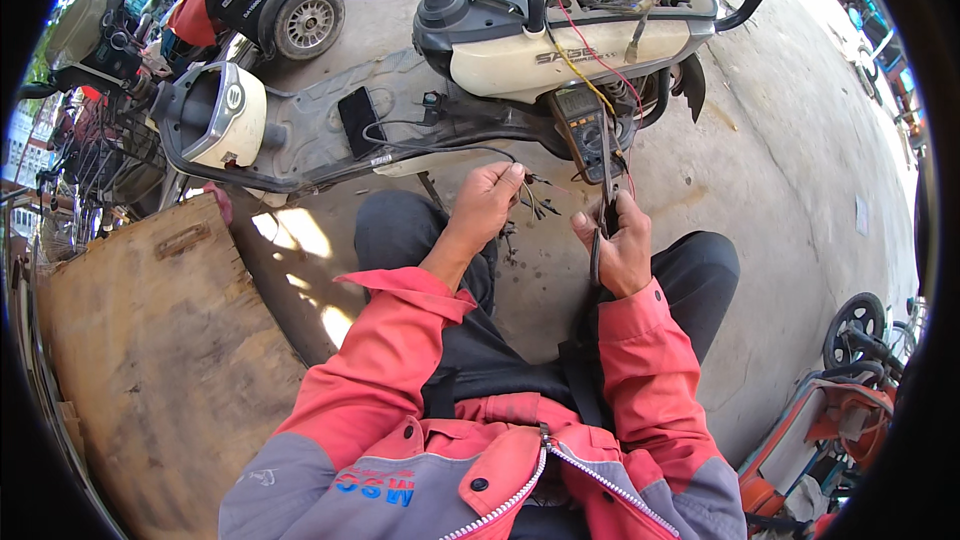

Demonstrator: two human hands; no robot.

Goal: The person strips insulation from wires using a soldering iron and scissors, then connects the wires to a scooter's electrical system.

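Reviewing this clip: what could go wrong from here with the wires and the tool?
1. The left hand pinches a bundle of thin wires right beside the pliers in the right hand; a slip might nick fingers or the wrong wire.
2. The multimeter hangs against the scooter; tugging its leads may drop it.

Cream and grey plastic scooter body (560,50) with tangled red and yellow wires (590,75) on top. Dark grey handheld meter (583,125) with a pale screen. Black cable bundle (535,198). Coral-red and grey zipped jacket (480,440), black trousers (690,280), pale grey concrete floor (800,190), brown wooden board (150,340) at left.
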